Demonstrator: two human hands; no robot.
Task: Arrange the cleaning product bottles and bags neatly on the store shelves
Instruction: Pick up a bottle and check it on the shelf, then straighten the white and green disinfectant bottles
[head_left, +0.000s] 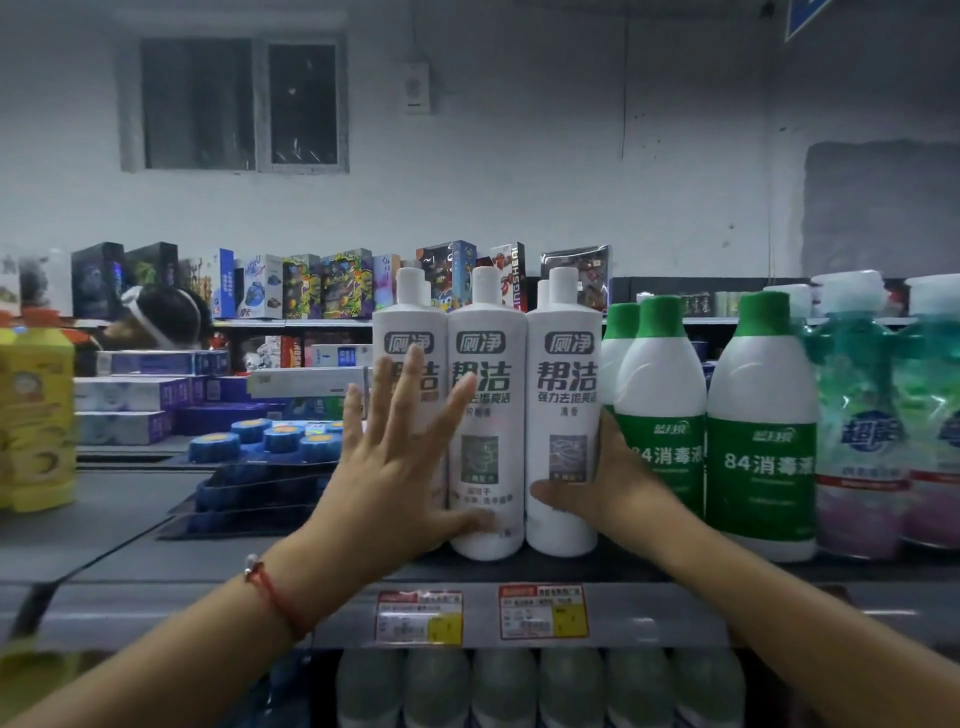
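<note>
Three tall white toilet-cleaner bottles stand in a row at the front of the top shelf (519, 569): a left one (410, 327), a middle one (488, 415) and a right one (563, 395), with more behind them. My left hand (395, 467) lies flat with straight spread fingers against the left and middle bottles. My right hand (597, 488) wraps the lower right side of the right bottle, thumb across its front, fingers hidden behind it. Green-and-white disinfectant bottles (761, 441) stand just to the right.
Teal-capped refill bags (862, 426) fill the shelf's far right. Blue round toilet blocks (275, 439) on dark trays sit left of the white bottles, and yellow bottles (36, 415) at the far left. Price tags (543, 610) hang on the shelf edge. Another person's head (161, 317) shows beyond the shelf.
</note>
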